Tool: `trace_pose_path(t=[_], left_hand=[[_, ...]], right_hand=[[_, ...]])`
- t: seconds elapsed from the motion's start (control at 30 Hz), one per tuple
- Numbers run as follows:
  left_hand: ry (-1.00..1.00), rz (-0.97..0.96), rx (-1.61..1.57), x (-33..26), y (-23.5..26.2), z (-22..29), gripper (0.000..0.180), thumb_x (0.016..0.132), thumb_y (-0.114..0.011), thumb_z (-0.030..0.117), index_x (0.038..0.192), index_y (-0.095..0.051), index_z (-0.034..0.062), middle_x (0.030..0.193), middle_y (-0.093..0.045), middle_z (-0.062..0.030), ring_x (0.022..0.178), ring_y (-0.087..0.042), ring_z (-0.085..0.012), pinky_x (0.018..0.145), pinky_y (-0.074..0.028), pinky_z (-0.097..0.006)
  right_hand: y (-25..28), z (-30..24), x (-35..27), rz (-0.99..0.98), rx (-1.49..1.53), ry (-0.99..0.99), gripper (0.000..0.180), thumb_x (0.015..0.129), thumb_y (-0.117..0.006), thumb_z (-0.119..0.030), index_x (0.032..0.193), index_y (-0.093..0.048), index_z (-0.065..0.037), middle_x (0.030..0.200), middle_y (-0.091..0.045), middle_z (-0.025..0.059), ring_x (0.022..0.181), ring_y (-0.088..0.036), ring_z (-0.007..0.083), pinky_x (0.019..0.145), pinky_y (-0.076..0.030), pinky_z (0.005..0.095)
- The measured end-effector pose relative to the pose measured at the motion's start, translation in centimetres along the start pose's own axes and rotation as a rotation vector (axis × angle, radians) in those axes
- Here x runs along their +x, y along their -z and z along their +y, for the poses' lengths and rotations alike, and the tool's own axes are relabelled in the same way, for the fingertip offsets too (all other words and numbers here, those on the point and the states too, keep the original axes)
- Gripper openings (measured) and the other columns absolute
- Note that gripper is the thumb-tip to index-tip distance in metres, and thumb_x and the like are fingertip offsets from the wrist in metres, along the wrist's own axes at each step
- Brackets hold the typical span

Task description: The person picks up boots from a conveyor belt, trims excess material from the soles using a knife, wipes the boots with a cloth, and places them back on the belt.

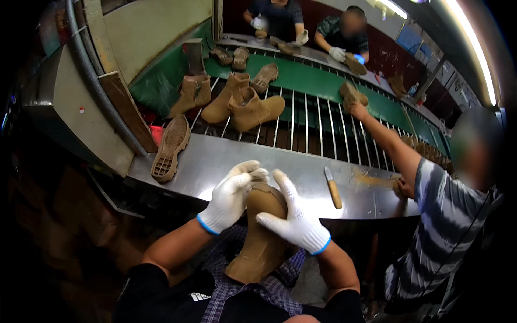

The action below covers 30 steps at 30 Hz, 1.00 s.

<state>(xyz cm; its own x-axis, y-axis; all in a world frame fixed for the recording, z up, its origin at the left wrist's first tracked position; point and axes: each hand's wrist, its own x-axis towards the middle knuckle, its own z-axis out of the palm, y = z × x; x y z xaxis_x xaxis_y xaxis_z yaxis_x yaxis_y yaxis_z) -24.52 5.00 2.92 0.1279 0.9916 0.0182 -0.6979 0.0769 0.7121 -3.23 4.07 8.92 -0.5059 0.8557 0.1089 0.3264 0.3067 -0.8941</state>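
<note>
A tan suede boot upper (262,231) stands toe-up on the lap, heel end lowest.

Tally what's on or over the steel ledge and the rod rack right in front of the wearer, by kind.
Tan boot, held in both gloved hands, left hand and right hand: 1
Tan boots standing on the rod rack: 3
Loose sole, tread up, on the steel ledge: 1
Wooden-handled knife: 1
Total: 6
</note>
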Motion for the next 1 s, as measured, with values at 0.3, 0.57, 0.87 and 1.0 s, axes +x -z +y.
trace_pose_path(t=[0.3, 0.57, 0.87, 1.0], left_hand=[[0.514, -0.120, 0.058, -4.7, 7.7, 0.9, 0.092, 0.111, -0.055, 0.065, 0.173, -0.029, 0.0017, 0.174, -0.042, -0.0209, 0.157, -0.047, -0.0335, 0.129, -0.043, -0.050], [-0.115, -0.469, 1.942, 0.8, -6.3, 12.6, 0.080, 0.084, -0.086, 0.064, 0.139, -0.061, 0.0125, 0.114, -0.076, -0.0203, 0.102, -0.075, -0.0436, 0.088, -0.061, -0.047], [0.169, -0.521, 1.992, 3.1, -10.3, 13.2, 0.083, 0.082, -0.086, 0.065, 0.140, -0.059, 0.0124, 0.117, -0.079, -0.0193, 0.100, -0.080, -0.0410, 0.087, -0.065, -0.048], [0.219, -0.493, 2.014, 3.6, -11.1, 12.5, 0.087, 0.081, -0.085, 0.071, 0.139, -0.058, 0.0116, 0.114, -0.079, -0.0199, 0.094, -0.080, -0.0416, 0.081, -0.066, -0.050]], right_hand=[[5.5, -2.3, -0.1, 0.003, 0.228, 0.262, 0.097, 0.091, -0.088, -0.043, 0.163, -0.043, 0.006, 0.151, -0.057, 0.0219, 0.145, -0.055, 0.0348, 0.126, -0.040, 0.0493], [4.5, 2.6, 2.8, 0.156, 0.563, 0.247, 0.120, 0.076, -0.097, -0.052, 0.169, -0.037, -0.005, 0.159, -0.055, 0.0154, 0.149, -0.053, 0.0335, 0.128, -0.039, 0.0480], [3.4, 4.4, 6.3, 0.191, 0.844, 0.345, 0.058, 0.075, -0.075, -0.022, 0.130, -0.059, -0.007, 0.130, -0.061, 0.0149, 0.125, -0.061, 0.0297, 0.116, -0.049, 0.0464], [0.5, 5.5, 7.4, 0.340, 1.657, 0.591, 0.054, 0.085, -0.079, -0.032, 0.131, -0.060, -0.012, 0.128, -0.061, 0.0147, 0.123, -0.062, 0.0348, 0.112, -0.053, 0.0511]])
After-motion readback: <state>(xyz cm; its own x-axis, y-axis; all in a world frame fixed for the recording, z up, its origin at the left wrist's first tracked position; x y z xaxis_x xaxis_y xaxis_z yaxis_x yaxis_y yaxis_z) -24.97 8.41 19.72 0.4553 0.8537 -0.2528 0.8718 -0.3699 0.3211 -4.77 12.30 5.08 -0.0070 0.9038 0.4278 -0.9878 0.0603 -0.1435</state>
